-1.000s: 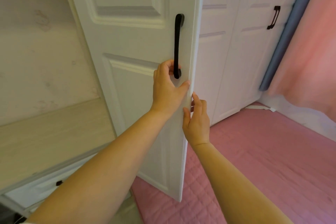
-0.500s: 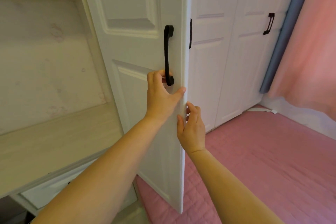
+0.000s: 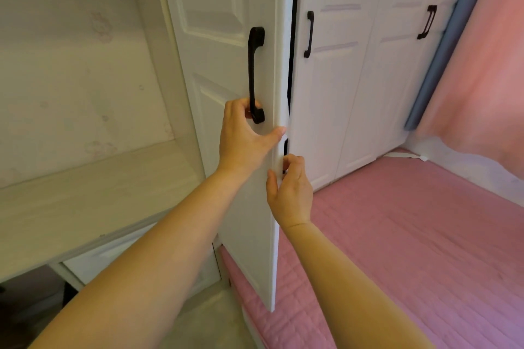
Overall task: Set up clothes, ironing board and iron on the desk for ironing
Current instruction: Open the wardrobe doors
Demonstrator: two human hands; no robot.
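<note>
A white wardrobe door stands ajar in front of me, with a black bar handle. My left hand grips the lower end of that handle, and its thumb lies against the door's free edge. Just below, my right hand curls its fingers round the same edge. A pale wooden desk top lies to the left of the door. No clothes, ironing board or iron are in view.
More shut white wardrobe doors with black handles stand to the right. A pink quilted bed surface fills the lower right. A pink curtain hangs at the far right. A drawer front sits under the desk.
The door's free edge has shifted left in the view, uncovering the neighbouring door's handle and a dark gap behind it. Both hands keep their hold.
</note>
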